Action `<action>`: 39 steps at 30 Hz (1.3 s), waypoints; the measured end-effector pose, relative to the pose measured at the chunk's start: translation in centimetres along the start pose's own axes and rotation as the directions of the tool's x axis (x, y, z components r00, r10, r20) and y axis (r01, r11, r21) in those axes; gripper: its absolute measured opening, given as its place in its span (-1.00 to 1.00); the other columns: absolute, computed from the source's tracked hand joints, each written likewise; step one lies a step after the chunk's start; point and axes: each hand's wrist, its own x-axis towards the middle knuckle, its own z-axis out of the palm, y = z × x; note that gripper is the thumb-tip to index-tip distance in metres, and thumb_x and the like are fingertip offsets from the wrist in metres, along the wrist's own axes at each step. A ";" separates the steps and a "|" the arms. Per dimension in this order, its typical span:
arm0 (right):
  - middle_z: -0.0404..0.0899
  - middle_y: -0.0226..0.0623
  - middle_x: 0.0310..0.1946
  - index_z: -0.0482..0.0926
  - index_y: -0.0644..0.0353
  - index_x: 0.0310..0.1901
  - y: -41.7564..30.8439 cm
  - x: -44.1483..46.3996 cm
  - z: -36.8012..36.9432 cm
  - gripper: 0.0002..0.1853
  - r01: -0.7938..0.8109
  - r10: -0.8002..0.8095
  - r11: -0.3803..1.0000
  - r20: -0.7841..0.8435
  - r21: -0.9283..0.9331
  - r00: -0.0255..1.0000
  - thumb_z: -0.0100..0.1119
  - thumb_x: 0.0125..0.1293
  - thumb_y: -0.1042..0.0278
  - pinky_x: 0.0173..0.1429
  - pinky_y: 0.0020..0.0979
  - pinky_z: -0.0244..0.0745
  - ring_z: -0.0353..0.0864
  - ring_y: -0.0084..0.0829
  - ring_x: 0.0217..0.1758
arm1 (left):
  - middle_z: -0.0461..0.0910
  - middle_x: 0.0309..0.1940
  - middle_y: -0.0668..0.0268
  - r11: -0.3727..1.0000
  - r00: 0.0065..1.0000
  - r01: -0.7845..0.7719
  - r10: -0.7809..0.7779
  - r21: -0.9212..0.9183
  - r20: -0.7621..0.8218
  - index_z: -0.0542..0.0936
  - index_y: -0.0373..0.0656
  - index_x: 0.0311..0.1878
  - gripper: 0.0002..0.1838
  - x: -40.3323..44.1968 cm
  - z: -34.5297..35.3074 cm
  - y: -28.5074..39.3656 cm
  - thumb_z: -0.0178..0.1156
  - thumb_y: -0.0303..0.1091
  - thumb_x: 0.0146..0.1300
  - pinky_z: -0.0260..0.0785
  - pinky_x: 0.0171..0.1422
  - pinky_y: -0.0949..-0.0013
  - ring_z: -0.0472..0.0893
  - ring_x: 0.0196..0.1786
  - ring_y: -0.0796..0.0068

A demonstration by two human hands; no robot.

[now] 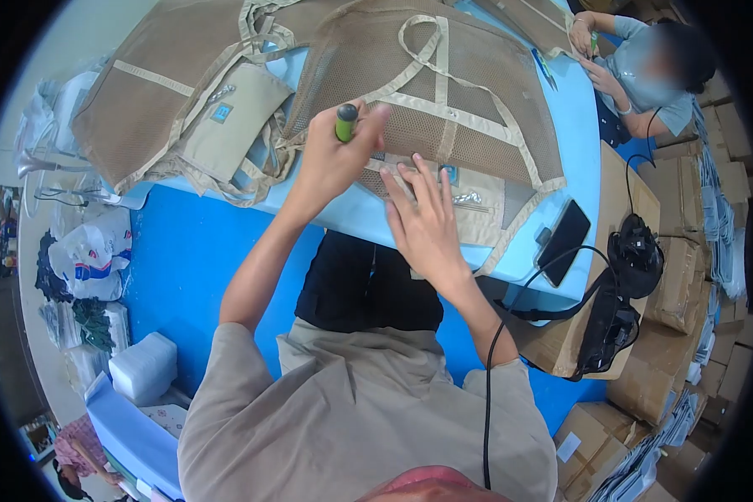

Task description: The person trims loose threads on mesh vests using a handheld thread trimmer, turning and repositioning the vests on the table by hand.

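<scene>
My left hand (339,159) is closed around a short tool with a green handle and black end cap (346,124). The tool's tip is hidden behind my fingers. Flat on the lower part of a brown mesh bag (485,92) lies my right hand (427,213), fingers stretched out. The bag has beige trim, and its long strap (412,75) loops across the mesh. Beside my right fingers are a small blue label (451,174) and a beige fabric panel (485,191) with a shiny silvery strip on it.
Another mesh bag (134,100) with a beige pouch (241,117) lies to the left on the light blue table (581,125). A black phone (566,241) rests near its right edge, with a cable nearby. A co-worker (644,75) handles fabric at upper right. Cardboard boxes (673,280) line the right.
</scene>
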 end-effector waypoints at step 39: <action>0.46 -0.02 0.47 0.71 -0.19 0.42 -2.7 -0.5 2.1 -0.50 -0.201 0.191 0.978 -0.159 -0.053 0.969 0.30 0.53 -0.07 0.77 0.39 -0.05 0.26 0.16 0.68 | 0.56 -0.65 0.29 0.994 0.987 -0.038 0.021 -0.102 -0.158 0.54 -0.29 -0.51 -0.72 -0.6 4.1 -4.9 0.39 -0.39 0.23 0.37 -0.40 0.32 0.55 -0.53 0.57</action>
